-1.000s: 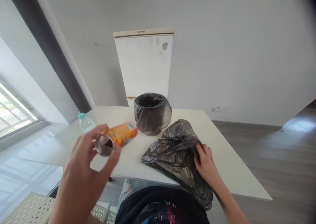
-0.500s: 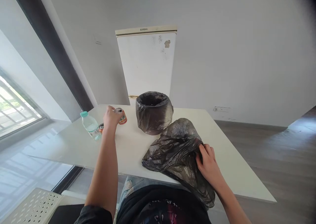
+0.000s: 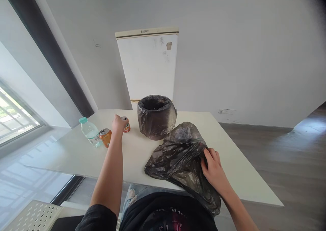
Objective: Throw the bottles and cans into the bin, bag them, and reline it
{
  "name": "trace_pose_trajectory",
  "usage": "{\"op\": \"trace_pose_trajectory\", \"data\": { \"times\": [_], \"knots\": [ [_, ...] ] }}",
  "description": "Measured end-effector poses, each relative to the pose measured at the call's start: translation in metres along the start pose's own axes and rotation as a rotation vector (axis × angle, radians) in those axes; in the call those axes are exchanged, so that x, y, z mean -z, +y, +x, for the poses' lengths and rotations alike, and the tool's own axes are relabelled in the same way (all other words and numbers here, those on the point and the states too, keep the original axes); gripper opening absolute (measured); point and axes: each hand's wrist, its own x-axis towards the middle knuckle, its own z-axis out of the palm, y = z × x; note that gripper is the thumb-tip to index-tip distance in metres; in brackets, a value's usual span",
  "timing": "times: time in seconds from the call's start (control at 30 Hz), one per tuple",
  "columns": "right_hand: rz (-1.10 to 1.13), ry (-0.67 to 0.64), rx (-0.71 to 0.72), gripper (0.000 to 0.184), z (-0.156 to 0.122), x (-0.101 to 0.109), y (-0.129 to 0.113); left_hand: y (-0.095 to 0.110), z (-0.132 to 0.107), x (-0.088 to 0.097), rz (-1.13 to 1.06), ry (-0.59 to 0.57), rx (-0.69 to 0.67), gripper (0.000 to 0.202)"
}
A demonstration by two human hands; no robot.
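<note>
My left hand point(image 3: 119, 124) is closed around the near-left side of an orange-red drink can point(image 3: 126, 125), whose fingers partly cover it; the can looks upright on the white table. A second can, orange with an opened top point(image 3: 105, 137), stands to the left of my forearm. Touching or close beside it is a clear plastic bottle point(image 3: 89, 131) with a mint-green cap. My right hand point(image 3: 213, 168) grips the edge of a crumpled dark plastic bag point(image 3: 175, 156), which lies on the table and hangs over its front edge.
Behind the bag stands a bin lined with a dark bag point(image 3: 157, 120), its mouth facing up. The white table point(image 3: 239, 176) has its front edge against my body. A white fridge point(image 3: 147, 64) is beyond it, and a window point(image 3: 15, 112) is at left.
My left hand has moved the drink can slightly right and nearer to me, and it now sits lower. The orange can shows more beside my forearm. My right hand stays on the bag.
</note>
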Motion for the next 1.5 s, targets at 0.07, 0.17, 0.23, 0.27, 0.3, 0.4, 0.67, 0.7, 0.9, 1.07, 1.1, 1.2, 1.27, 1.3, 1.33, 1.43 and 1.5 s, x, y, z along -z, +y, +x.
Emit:
{"op": "trace_pose_trajectory", "data": {
  "times": [0.07,0.17,0.23,0.27,0.3,0.4,0.67,0.7,0.9,1.07,1.1,1.2,1.27,1.3,1.33,1.43,1.5],
  "knots": [
    [0.003,-0.004,-0.001,0.044,0.000,0.000,0.000,0.001,0.005,-0.003,0.083,0.021,0.174,0.036],
    [0.012,-0.005,-0.007,0.043,0.000,0.000,0.000,0.005,0.009,-0.005,0.158,0.032,0.312,0.051],
    [0.014,0.001,-0.014,0.040,-0.001,-0.001,0.000,0.006,0.010,-0.005,0.174,0.034,0.339,0.057],
    [0.015,0.004,-0.016,0.039,-0.001,-0.001,0.001,0.005,0.011,-0.005,0.177,0.036,0.346,0.059],
    [0.015,0.006,-0.016,0.039,-0.001,-0.001,0.001,0.005,0.011,-0.006,0.178,0.038,0.353,0.059],
    [0.012,0.006,-0.012,0.040,-0.001,-0.001,0.001,0.003,0.012,-0.006,0.175,0.048,0.365,0.058],
    [-0.005,0.007,-0.011,0.032,-0.001,-0.003,0.002,0.008,0.002,0.005,0.159,0.081,0.325,0.056],
    [-0.012,0.012,-0.013,0.032,-0.002,-0.003,0.001,0.010,-0.004,0.008,0.157,0.089,0.308,0.057],
    [-0.020,0.059,-0.087,0.040,0.000,0.003,-0.006,0.044,-0.069,0.023,0.063,0.294,0.073,0.047],
    [-0.094,0.079,-0.183,0.046,0.001,0.003,-0.004,0.098,-0.153,0.033,-0.337,0.103,-0.281,0.019],
    [-0.102,0.073,-0.194,0.046,0.001,0.002,-0.002,0.109,-0.172,0.033,-0.390,0.037,-0.329,0.017],
    [-0.084,0.050,-0.257,0.051,0.000,-0.001,0.002,0.139,-0.224,0.018,-0.437,-0.332,-0.480,0.020],
    [-0.021,0.032,-0.293,0.055,0.000,0.000,0.003,0.153,-0.252,-0.005,-0.443,-0.579,-0.495,0.031],
    [0.025,0.024,-0.297,0.056,0.000,0.001,0.004,0.157,-0.263,-0.021,-0.445,-0.640,-0.505,0.035],
    [0.077,0.014,-0.290,0.058,0.000,0.003,0.004,0.160,-0.271,-0.037,-0.438,-0.681,-0.507,0.038],
    [0.193,0.012,-0.256,0.057,-0.001,0.007,0.009,0.161,-0.282,-0.086,-0.380,-0.690,-0.513,0.038],
    [0.218,0.043,-0.252,0.050,-0.001,0.006,0.015,0.158,-0.283,-0.111,-0.306,-0.690,-0.526,0.042]
  ]
}}
